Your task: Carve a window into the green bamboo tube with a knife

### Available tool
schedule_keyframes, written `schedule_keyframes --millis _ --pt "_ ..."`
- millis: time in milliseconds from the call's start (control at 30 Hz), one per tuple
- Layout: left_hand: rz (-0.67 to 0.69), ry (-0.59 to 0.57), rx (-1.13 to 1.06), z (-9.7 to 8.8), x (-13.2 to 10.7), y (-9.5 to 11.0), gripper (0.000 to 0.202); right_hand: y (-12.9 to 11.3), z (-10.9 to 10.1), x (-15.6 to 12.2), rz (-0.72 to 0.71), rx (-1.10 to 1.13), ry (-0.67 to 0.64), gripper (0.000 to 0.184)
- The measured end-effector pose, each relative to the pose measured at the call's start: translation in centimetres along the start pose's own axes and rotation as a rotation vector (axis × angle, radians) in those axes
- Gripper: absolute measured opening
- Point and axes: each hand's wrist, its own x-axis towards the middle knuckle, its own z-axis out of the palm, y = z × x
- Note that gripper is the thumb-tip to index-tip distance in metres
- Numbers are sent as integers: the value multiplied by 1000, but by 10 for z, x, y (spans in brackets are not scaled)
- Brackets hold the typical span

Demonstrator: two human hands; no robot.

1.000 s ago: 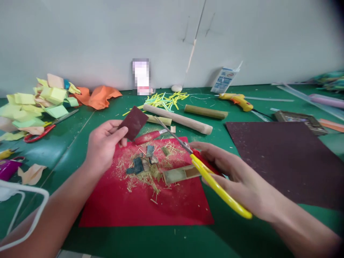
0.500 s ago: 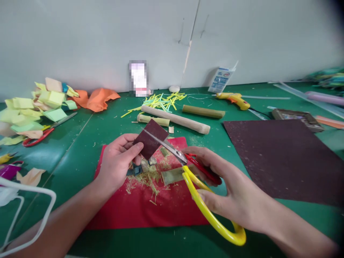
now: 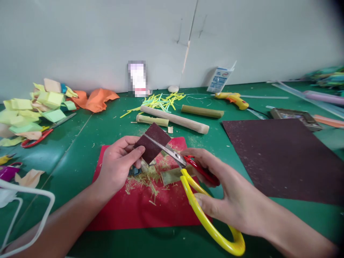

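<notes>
Between the thumb and fingers of my left hand (image 3: pixel 118 161) is a small dark brown square of what looks like sandpaper (image 3: pixel 158 138), turned cornerwise. My right hand (image 3: pixel 225 190) grips scissors (image 3: pixel 200 209) with one yellow and one red handle. Their blades lie across the square, one on top of it; the other blade is mostly hidden. Underneath, a red sheet (image 3: pixel 145 215) carries pale shavings (image 3: pixel 146 182) and a flat bamboo piece (image 3: pixel 174 175). A small dark tool (image 3: pixel 135 170) is partly covered by my left hand.
A large dark brown sheet (image 3: pixel 282 157) lies at right. Beyond the red sheet are a pale stick (image 3: pixel 177 120), a bamboo tube (image 3: pixel 202 111) and a yellow glue gun (image 3: pixel 233 100). Folded papers (image 3: pixel 40 104) and red-handled scissors (image 3: pixel 40 139) lie left, near a white wire frame (image 3: pixel 51 200).
The dark square and the scissors sit slightly lower in view, and the square has shifted a little right against the background. The handles are still spread apart. The whole view has shifted slightly.
</notes>
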Motion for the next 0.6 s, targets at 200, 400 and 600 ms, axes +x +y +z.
schedule_keyframes --millis 200,400,600 --pt "-2 -25 -34 -1 1 -1 11 6 5 0 -54 286 -33 50" --pt "-17 -32 -7 -1 0 -1 12 8 9 0 -21 337 -7 47" --pt "-15 -50 -5 -1 0 -3 12 9 12 1 40 260 31 44"
